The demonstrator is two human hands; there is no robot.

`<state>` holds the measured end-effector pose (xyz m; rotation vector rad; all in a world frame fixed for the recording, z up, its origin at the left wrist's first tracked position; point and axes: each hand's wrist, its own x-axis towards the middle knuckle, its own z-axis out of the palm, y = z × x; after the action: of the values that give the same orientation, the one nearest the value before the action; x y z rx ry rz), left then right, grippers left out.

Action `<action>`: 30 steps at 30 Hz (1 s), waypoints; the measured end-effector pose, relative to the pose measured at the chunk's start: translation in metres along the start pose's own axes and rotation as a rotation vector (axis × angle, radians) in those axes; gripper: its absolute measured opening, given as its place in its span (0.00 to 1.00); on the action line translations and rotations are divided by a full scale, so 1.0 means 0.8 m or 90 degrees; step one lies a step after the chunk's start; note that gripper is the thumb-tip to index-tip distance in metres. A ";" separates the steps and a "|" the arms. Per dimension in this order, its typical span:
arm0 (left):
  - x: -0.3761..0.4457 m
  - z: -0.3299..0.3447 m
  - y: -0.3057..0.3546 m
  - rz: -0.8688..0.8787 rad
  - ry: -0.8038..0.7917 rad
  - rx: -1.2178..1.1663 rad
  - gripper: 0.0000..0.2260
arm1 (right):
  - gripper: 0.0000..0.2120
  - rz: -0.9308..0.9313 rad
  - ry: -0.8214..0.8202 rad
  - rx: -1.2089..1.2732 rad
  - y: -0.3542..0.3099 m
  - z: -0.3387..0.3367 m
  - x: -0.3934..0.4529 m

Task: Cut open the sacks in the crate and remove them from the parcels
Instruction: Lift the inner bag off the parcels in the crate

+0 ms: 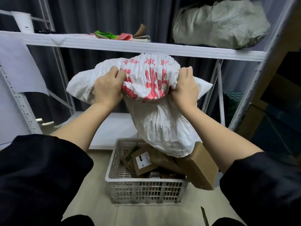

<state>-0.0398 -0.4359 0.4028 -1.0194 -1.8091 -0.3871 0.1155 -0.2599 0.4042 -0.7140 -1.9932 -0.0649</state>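
A white woven sack [156, 124] with red print hangs upside down above a pale plastic crate [143, 190] on the floor. My left hand [108, 88] grips the bunched fabric at the sack's upper left, and my right hand [184, 88] grips it at the upper right. The sack's lower end bulges and rests on the parcels. Several brown cardboard parcels [141, 162] lie in the crate, and one long brown box [200, 167] leans over the crate's right rim, partly under the sack.
A white metal shelf [130, 46] runs across just behind the sack, with a grey stuffed sack [218, 25] on its right side and coloured scraps [114, 35] in the middle. A knife blade [204, 216] lies on the floor at the lower right. Cardboard boxes [276, 88] stand at the right.
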 end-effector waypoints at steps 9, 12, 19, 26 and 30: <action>0.003 -0.024 0.002 0.038 -0.037 0.003 0.19 | 0.13 0.009 -0.052 0.019 0.001 -0.014 -0.015; 0.003 -0.026 0.005 0.048 -0.036 0.010 0.19 | 0.13 0.008 -0.052 0.024 0.008 -0.015 -0.020; 0.018 -0.048 0.009 0.061 0.057 0.002 0.15 | 0.12 0.056 -0.009 0.059 0.006 -0.027 -0.012; 0.025 -0.064 0.004 0.003 0.107 -0.046 0.13 | 0.14 0.033 0.008 0.057 -0.005 -0.052 0.000; 0.024 -0.078 0.001 0.060 0.069 -0.050 0.19 | 0.14 0.015 -0.010 0.051 -0.005 -0.078 0.007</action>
<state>-0.0051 -0.4669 0.4486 -1.1126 -1.6530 -0.4494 0.1607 -0.2813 0.4417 -0.6884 -1.9900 0.0349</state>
